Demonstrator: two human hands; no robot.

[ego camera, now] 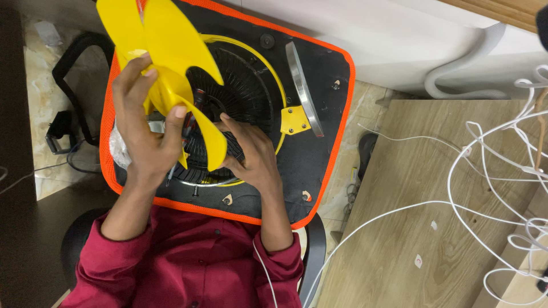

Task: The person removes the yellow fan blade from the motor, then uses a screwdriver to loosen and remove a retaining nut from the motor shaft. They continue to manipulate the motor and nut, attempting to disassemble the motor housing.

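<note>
Left hand (142, 131) grip pinching yellow fan blade (171, 63) at its hub, blades rising above the grip, right hand (254, 157) fingers spread on black fan grille (245, 94) just beside it

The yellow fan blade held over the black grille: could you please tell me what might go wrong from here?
1. The left hand holds the yellow fan blade by fingertips only; it might slip onto the black grille.
2. The right hand works under the blade, so fingers could get pinched.
3. The white cables trail across the wooden board and could snag an elbow.
</note>
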